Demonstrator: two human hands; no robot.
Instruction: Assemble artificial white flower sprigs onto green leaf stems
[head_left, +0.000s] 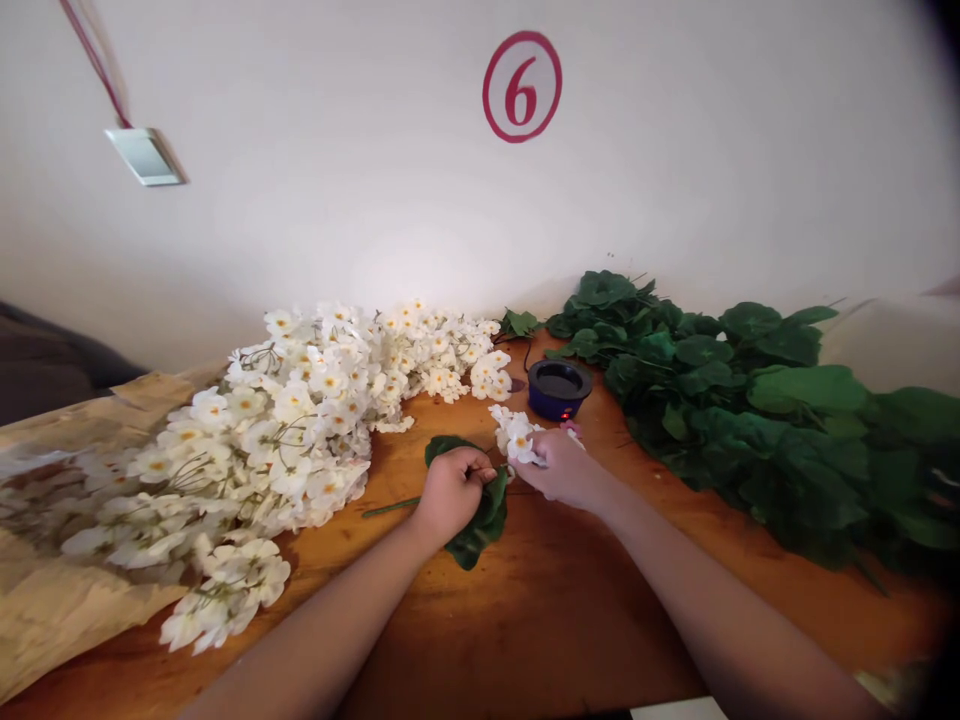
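On the left of a brown wooden table [540, 620], yellow-centred white flowers [300, 410] are heaped. Mid-table, a stemmed dark-green leaf cluster [472, 545] is pinched by the left hand [454, 495]; beside it, a small white flower sprig [517, 440] is pinched by the right hand [561, 468], near a round dark-blue pot [553, 402]. Broad green leaves [787, 450] are piled rightmost.

Flower heap [315, 420] on table [525, 620], left — leaf pile [735, 420] right, pot [559, 392] between (nearer the leaf pile), leafy stem [469, 548] in front, wall [337, 200] behind.

Pale wall [322, 160] with circled red 6 [512, 94], wooden table [480, 630]
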